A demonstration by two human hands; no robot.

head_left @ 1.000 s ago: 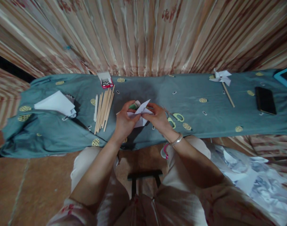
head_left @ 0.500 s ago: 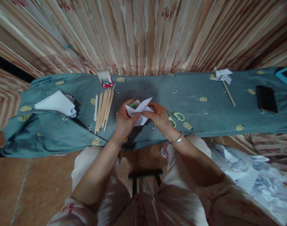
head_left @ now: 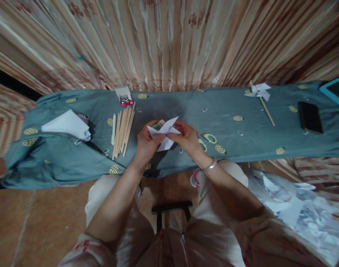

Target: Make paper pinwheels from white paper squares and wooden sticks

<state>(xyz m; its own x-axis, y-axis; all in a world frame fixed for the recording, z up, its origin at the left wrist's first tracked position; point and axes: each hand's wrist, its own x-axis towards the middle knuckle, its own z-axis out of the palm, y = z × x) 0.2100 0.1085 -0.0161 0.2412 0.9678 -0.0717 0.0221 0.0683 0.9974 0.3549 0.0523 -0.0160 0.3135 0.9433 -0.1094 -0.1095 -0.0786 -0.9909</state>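
Observation:
A white paper pinwheel (head_left: pixel 166 143) is held above the cloth-covered table, its blades folded in toward the middle. My left hand (head_left: pixel 147 142) is closed on its left side, thumb near the centre. From the other side my right hand (head_left: pixel 188 140) grips it, thumb also at the centre. Behind the paper, beside my left fingers, a green glue stick (head_left: pixel 157 125) shows in part; whether it is held or lying there I cannot tell. Green-handled scissors (head_left: pixel 207 140) lie just right of my right hand, their blades partly hidden.
Wooden sticks (head_left: pixel 123 131) and a white pen-like stick (head_left: pixel 113 129) lie left of my hands, below a small open box (head_left: pixel 125 97) of metal pieces. Paper sheets (head_left: pixel 66 126) lie farther left. A finished pinwheel (head_left: pixel 260 91), a phone (head_left: pixel 310 117) and a blue-edged tablet (head_left: pixel 336 90) are on the right.
Both thumbs stay pressed at the pinwheel's centre, and the paper has turned only slightly. The view has shifted a little, so the things at the right appear farther left.

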